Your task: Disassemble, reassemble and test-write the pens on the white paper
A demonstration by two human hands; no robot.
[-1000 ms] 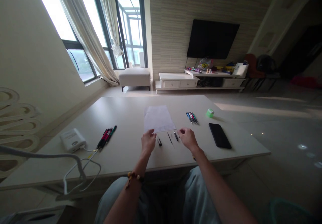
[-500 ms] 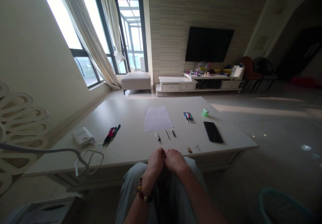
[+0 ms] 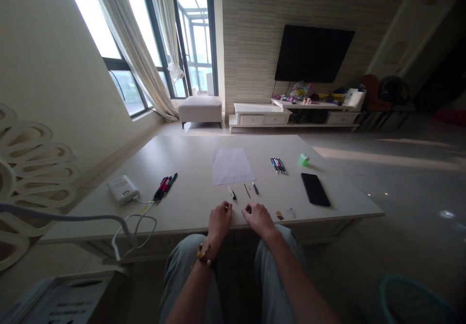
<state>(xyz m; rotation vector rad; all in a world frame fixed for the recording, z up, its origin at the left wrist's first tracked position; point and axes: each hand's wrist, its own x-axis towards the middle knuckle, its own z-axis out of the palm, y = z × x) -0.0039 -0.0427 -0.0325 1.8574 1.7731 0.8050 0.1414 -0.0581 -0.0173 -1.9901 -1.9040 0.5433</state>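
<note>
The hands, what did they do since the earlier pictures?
Together half a second ago, the left hand and right hand have moved apart and forward over the table. Whether anything was taken or let go, I can't tell. The pen parts, paper and smartphone stayed put.

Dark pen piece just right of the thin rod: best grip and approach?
I'd pinch the dark pen piece across its middle, from above and the near side. It lies flat, near end toward the right hand, so its flanks face roughly left and right. Its far end sits by the paper; the near side looks freer.
</note>
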